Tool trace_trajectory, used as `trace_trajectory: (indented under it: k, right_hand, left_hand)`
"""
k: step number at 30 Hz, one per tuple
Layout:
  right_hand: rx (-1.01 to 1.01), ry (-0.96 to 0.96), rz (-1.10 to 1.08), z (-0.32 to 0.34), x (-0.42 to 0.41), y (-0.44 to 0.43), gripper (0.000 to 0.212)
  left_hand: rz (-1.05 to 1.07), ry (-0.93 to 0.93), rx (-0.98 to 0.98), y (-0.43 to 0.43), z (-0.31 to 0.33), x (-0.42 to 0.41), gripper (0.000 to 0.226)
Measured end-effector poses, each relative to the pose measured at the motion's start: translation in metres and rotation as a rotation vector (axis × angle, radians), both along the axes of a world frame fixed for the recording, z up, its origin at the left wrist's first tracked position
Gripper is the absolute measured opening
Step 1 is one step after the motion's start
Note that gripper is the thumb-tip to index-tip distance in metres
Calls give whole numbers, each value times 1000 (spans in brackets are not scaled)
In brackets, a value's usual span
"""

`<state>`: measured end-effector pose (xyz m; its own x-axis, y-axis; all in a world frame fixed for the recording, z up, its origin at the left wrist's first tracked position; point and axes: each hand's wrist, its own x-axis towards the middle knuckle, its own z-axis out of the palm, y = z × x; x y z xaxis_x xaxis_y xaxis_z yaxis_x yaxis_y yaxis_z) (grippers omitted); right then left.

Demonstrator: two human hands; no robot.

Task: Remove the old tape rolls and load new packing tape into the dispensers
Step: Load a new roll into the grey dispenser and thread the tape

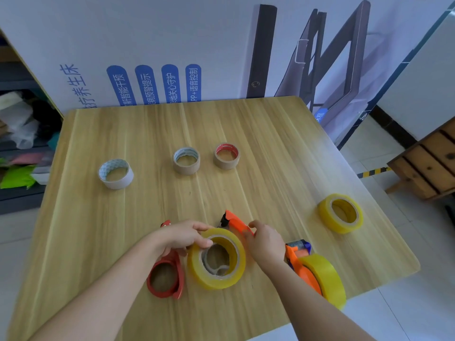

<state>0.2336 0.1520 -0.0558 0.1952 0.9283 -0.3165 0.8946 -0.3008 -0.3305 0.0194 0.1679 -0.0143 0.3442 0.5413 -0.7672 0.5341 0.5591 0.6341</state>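
The yellow tape roll (216, 258) is near the front edge of the table, in the middle. It is thick and glossy, with a pale cardboard core, and a greyish part shows inside its hole. It lies against the orange dispenser (235, 223), whose black front end points away from the person. Just to its left lies a red dispenser (167, 276), an open ring with no roll in it. To its right a second orange dispenser (299, 257) carries a loaded yellow roll (325, 276) at the table's corner. A spare yellow roll (341, 212) lies flat further right, well apart. Further back three thin cores stand in a loose row: a white core (115, 173), a brown core (186, 160) and a red-lined core (226, 156). The table (123, 230) is of light striped wood. Behind it leans a white printed board (172, 45) with blue characters; the floor is of pale tiles, and a wooden crate (430, 163) stands at the right. The left hand (179, 238) pinches the near rim of the yellow tape roll, with the fingers curled over it. The right hand (267, 244) is closed around the orange dispenser.
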Motion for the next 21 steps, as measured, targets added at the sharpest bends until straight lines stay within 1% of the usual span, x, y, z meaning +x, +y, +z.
trace_trajectory:
  k: [3, 5, 8, 11, 12, 15, 16, 18, 21]
  right_hand:
    - [78, 258, -86, 13, -2, -6, 46]
    - [24, 348, 9, 20, 2, -12, 48]
    - [-100, 309, 202, 20, 10, -18, 29]
    - [-109, 299, 266, 14, 13, -22, 11]
    - [-97, 291, 272, 13, 12, -24, 11]
    - [-46, 286, 256, 7, 12, -30, 29]
    - [-30, 285, 253, 5, 11, -32, 30]
    - [-15, 287, 238, 2, 10, -36, 31]
    - [-11, 285, 214, -1, 7, -37, 26]
  left_hand:
    - [14, -14, 67, -1, -3, 7, 36]
    - [31, -10, 91, -2, -7, 11, 42]
    - [31, -8, 92, -4, -14, 11, 48]
    - [1, -5, 103, -8, -15, 12, 50]
    - [-10, -5, 108, -9, -15, 12, 49]
    - [-85, 20, 124, -11, -16, 10, 48]
    - [-111, 33, 129, -11, -17, 9, 51]
    - [-137, 59, 138, -11, -19, 8, 56]
    - [-173, 99, 181, -12, -20, 12, 58]
